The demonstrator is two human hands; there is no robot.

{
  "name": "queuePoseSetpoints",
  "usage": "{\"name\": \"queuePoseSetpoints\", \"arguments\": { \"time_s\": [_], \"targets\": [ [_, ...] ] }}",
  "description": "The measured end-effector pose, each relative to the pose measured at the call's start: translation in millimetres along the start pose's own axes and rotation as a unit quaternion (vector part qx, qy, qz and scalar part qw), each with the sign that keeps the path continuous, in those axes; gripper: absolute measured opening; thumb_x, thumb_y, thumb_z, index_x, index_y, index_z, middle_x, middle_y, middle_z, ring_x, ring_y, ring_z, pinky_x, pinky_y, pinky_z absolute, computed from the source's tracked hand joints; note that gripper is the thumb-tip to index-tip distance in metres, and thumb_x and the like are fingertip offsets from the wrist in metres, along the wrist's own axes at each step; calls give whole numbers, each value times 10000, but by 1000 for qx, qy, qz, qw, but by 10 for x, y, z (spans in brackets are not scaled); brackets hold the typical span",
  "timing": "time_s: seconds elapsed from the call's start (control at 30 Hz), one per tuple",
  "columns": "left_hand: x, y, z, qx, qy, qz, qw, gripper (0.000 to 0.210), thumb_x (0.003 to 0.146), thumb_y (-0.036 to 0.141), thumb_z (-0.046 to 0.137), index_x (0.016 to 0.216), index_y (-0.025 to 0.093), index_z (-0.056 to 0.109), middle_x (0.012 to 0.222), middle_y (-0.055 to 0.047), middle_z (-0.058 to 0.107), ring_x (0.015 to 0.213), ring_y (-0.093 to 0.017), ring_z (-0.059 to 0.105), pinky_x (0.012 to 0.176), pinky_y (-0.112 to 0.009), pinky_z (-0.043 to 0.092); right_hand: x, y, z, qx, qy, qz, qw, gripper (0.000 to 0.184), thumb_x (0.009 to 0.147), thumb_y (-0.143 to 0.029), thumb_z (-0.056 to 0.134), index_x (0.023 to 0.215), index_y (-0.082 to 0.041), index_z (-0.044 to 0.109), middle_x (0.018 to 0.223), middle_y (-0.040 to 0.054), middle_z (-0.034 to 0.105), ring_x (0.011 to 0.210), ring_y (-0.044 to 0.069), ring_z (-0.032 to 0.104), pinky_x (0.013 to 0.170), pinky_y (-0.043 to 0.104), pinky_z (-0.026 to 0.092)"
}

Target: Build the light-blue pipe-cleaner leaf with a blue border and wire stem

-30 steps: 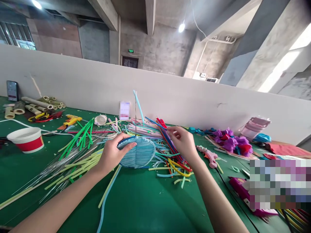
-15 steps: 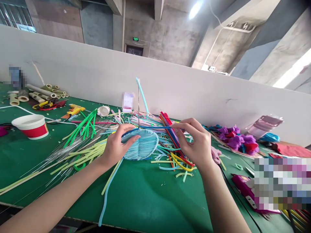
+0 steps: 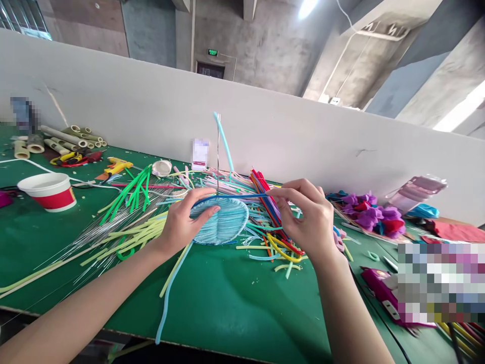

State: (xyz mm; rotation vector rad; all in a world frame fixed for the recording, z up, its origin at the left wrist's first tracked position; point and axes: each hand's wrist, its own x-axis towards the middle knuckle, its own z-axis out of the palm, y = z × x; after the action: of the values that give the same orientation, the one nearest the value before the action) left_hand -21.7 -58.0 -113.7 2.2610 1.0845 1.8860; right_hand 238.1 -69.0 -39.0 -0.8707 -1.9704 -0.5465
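My left hand pinches the left edge of a light-blue oval piece with a ribbed surface and a crease down its middle. A dark blue pipe cleaner runs along the piece's top edge. Its right end is pinched between the thumb and fingers of my right hand, which is apart from the oval. Thin wires rise from the oval's top, with a light-blue strand bent over at their tip. Another light-blue strand hangs from the lower left over the green table.
Yellow-green strips and green strips lie left. Behind my hands is a bundle of red and purple strips. A paper cup and a yellow glue gun are farther left. Purple flowers lie right, before a low partition.
The view has tilted down slightly. My right hand has moved slightly right, still with the blue pipe cleaner drawn along the oval's top edge; my left hand keeps its grip.
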Motion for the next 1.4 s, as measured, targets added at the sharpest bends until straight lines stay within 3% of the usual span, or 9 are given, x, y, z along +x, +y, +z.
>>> {"name": "queuePoseSetpoints", "arguments": {
  "time_s": [0.17,0.43,0.77,1.13,1.4],
  "targets": [
    [69,108,-23,-55,-33,-122,990,327,890,374,706,1156,228,585,1118,-58,729,1016,-202,729,818,-264,565,3,-11,-17,-28,-4,-18,999,256,886,-90,569,985,-262,732,902,29,665,774,172,615,743,347,383],
    [150,171,-38,-77,-30,-119,989,131,932,329,645,964,205,676,898,-4,734,813,-131,693,750,-216,530,1,-8,-38,-57,-4,-32,998,294,845,-40,563,986,-239,727,911,36,666,797,179,624,761,350,390],
    [212,204,-100,-111,-61,-155,980,127,899,335,689,890,211,714,850,6,721,753,-122,650,671,-207,498,-6,20,-34,-60,-3,-53,997,358,812,12,527,976,-241,721,930,42,662,813,180,632,743,343,415],
    [235,126,-81,-127,-57,-179,974,157,871,344,716,958,215,695,866,-16,728,799,-160,689,682,-249,509,51,-97,-38,2,-141,-52,989,596,812,34,439,1273,-267,666,1151,91,651,984,219,625,828,382,501],
    [252,130,-80,-120,-60,-169,976,137,869,341,702,917,216,677,859,-19,724,790,-165,693,672,-258,534,244,-249,105,22,-208,-73,975,586,838,5,427,1284,-286,670,1214,82,602,678,103,530,577,274,426]
  ]
}}
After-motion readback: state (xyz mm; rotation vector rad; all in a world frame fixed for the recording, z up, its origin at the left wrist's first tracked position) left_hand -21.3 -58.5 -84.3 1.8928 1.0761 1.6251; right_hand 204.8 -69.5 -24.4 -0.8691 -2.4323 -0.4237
